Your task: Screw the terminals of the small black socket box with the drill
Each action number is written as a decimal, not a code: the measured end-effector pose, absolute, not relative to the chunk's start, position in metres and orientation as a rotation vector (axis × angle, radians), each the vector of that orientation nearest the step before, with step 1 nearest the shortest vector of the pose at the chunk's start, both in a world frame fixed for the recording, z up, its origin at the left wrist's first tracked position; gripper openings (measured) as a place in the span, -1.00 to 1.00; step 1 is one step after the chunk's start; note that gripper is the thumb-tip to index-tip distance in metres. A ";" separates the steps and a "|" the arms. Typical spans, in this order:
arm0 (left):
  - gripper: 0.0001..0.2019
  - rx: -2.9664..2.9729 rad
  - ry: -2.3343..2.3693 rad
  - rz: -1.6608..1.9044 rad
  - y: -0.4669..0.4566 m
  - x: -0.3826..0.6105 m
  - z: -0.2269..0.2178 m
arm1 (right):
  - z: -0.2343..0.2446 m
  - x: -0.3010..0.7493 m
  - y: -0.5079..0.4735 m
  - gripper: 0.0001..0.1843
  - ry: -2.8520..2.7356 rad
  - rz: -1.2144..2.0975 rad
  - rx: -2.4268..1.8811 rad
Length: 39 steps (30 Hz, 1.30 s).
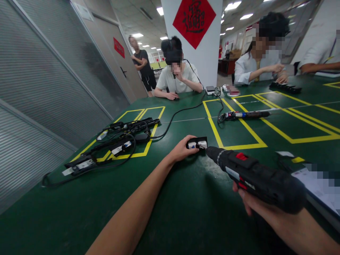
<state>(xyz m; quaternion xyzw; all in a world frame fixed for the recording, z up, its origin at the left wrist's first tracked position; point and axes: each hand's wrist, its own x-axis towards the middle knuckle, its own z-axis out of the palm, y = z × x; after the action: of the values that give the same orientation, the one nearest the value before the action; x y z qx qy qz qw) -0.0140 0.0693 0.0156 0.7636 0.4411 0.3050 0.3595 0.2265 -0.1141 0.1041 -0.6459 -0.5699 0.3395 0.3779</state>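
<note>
In the head view my left hand (183, 149) grips the left end of a small black box-like part (204, 140) on the green table. Its near face shows white pieces and a blue spot. My right hand (252, 202) is wrapped round the handle of a black and red cordless drill (249, 173), which hides most of the fingers. The drill points left, and its chuck is close to the part's right end. A thin bit seems to reach the white pieces; whether it touches them I cannot tell.
Black cabled assemblies (119, 141) lie within yellow tape at left. An electric screwdriver (245, 114) rests beyond the drill. A clipboard with paper (318, 184) is at right. One person (177, 76) sits opposite; another (259, 67) handles a black strip (285, 87).
</note>
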 end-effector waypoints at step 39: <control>-0.49 1.975 1.162 0.785 0.069 -0.013 0.016 | 0.100 0.232 -0.111 -0.73 -1.319 1.111 -1.678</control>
<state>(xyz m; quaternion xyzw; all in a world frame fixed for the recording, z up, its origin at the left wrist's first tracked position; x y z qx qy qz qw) -0.0131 0.0685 0.0157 0.7633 0.4490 0.3033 0.3519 0.2315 -0.1114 0.1005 -0.6509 -0.5114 0.4308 0.3595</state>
